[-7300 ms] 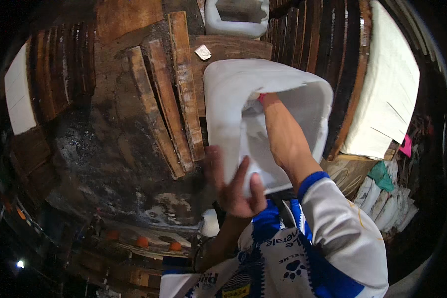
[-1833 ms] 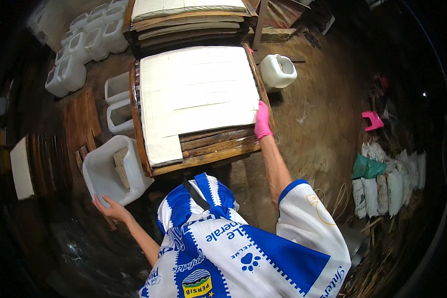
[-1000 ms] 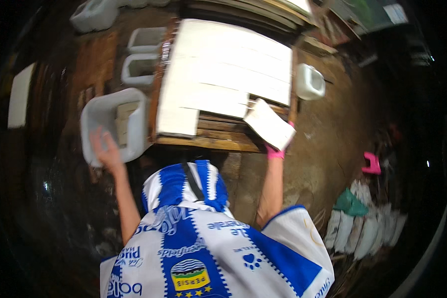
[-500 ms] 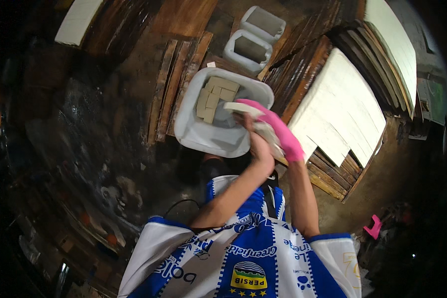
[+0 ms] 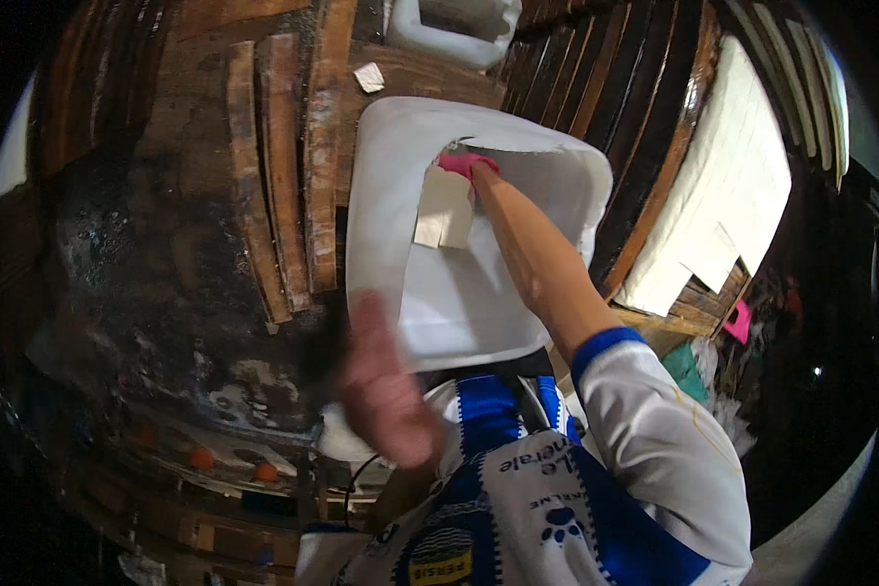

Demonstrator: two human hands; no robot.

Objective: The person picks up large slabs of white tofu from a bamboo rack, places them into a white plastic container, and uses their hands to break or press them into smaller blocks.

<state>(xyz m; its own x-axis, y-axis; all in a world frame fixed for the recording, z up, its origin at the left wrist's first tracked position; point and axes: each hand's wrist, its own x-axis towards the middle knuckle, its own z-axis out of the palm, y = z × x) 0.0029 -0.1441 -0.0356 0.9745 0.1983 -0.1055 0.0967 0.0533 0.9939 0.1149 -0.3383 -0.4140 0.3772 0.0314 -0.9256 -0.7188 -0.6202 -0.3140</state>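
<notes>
A white open plastic container (image 5: 374,220) with a cut rim stands in front of me. Cream-coloured rectangular slabs (image 5: 443,210) lie close together inside it, toward its left side. My right hand (image 5: 469,164), in a pink glove, reaches deep into the container at the far end of these slabs. Its fingers are mostly hidden by the slabs and the rim, so their grip does not show. My bare left hand (image 5: 386,386) is smeared by motion beside the container's near left corner, and no held thing can be made out in it.
Wooden battens (image 5: 320,176) lie to the left of the container. At the right stands a wooden rack bearing a cream sheet (image 5: 718,186) with notches along its near edge. Another white container (image 5: 449,44) is beyond, near a small pale piece (image 5: 369,77). Something pink (image 5: 739,320) lies at far right.
My hands were together over the container with pale pieces between them. Now they are apart: the gloved right hand is down inside, the left drawn back toward me. The view has shifted closer.
</notes>
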